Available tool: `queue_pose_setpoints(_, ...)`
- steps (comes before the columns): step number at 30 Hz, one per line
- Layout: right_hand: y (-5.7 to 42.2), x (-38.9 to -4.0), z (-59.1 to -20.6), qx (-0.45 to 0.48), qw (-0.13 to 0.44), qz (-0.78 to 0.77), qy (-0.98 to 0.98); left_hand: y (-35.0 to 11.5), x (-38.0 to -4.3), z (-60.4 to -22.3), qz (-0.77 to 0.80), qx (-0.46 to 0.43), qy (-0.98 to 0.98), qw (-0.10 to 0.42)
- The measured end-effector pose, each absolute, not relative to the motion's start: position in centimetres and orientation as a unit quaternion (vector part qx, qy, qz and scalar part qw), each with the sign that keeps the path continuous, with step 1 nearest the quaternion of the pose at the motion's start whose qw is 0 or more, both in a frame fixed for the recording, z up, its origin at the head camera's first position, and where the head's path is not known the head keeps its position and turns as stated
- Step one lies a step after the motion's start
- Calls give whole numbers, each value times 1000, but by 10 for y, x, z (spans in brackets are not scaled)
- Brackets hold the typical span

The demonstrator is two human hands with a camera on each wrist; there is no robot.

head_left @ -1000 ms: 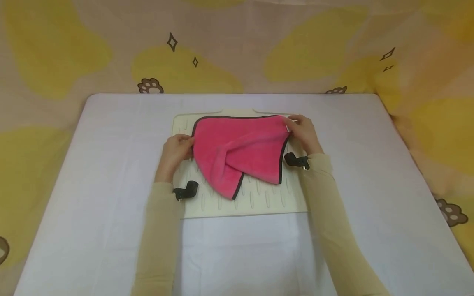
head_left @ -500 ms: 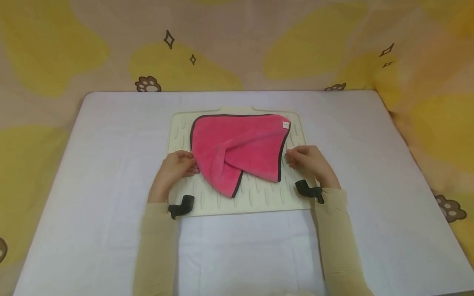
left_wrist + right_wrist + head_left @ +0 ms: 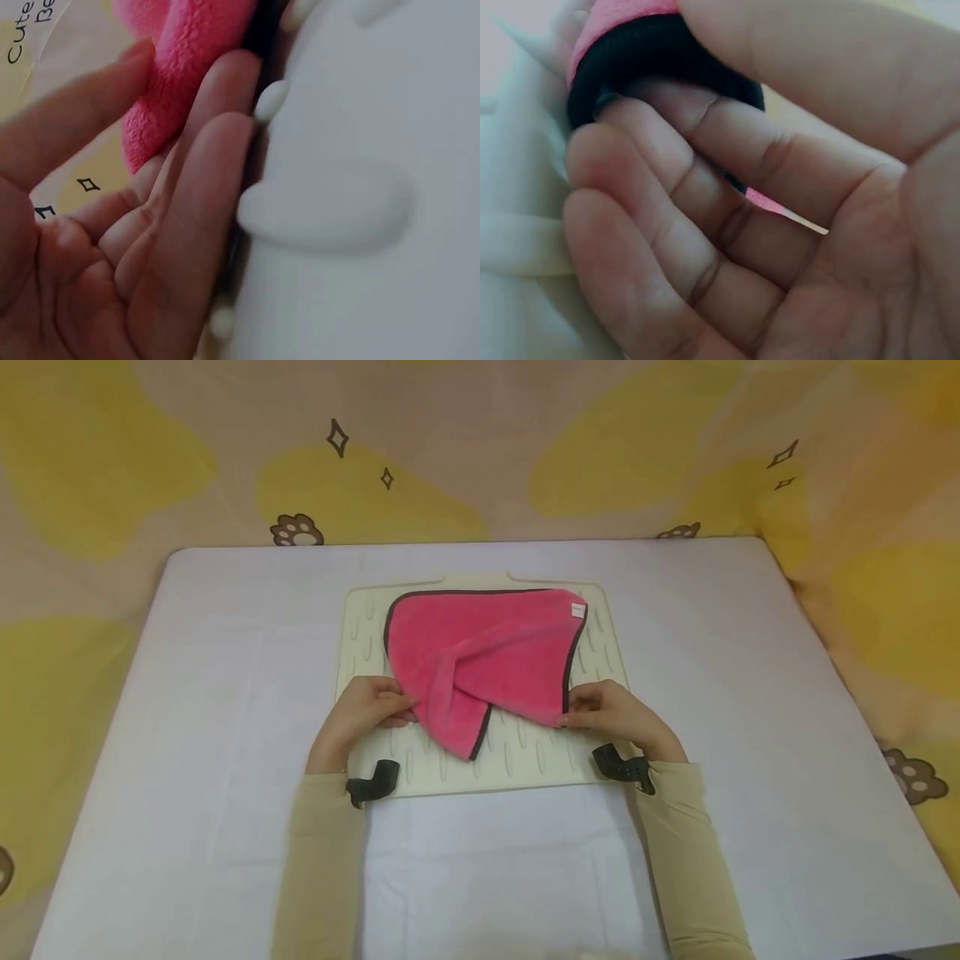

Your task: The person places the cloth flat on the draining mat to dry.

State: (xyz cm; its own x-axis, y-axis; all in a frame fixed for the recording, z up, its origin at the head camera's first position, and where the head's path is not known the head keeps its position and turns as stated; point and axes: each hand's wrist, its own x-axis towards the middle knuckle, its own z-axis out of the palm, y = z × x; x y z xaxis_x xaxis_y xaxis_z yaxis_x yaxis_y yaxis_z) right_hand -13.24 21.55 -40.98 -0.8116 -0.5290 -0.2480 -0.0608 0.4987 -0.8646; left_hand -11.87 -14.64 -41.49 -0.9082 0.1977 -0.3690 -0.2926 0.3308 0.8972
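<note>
Currently, we see the left hand (image 3: 365,706) pinching the pink cloth (image 3: 502,652) at its left edge, the right hand (image 3: 613,712) its near right corner, over the cream mat (image 3: 525,762).

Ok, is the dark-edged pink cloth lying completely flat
No, in the head view the dark-edged pink cloth has a raised fold bunched across its middle on the ridged cream mat.

White table (image 3: 495,868), yellow-patterned backdrop (image 3: 480,452), brown paw prints (image 3: 297,531)
</note>
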Motion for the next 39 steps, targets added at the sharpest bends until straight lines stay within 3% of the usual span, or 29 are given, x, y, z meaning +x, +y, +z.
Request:
queue_pose_setpoints(7, 220, -132, -410, -190, 222, -479, 828, -147, -118, -414, 577, -50, 795, 180)
queue_pose_setpoints(26, 248, -131, -397, -97, 203, -563, 795, -153, -121, -414, 678, -102, 715, 136)
queue_pose_setpoints(39, 257, -131, -399, -104, 240, -555, 790, -157, -118, -414, 701, -32, 697, 151)
